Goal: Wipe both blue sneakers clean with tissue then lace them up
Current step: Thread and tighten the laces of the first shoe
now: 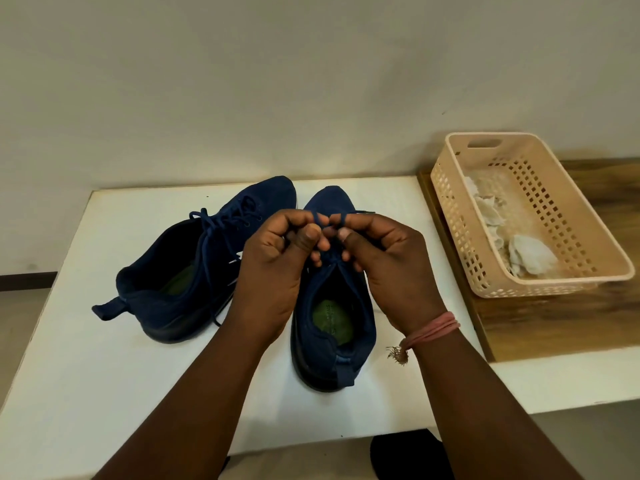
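Note:
Two dark blue sneakers stand on a white table. The left sneaker lies angled, toe to the back right, its lace tied in a loose bow. The right sneaker points straight away from me, green insole showing. Over its tongue, my left hand and my right hand each pinch a loop of the blue lace between thumb and fingers, fingertips nearly touching. The eyelets of this shoe are hidden behind my hands.
A beige perforated plastic basket holding crumpled used tissues sits on a wooden board at the right. A plain wall rises close behind the table. A pink thread band is on my right wrist.

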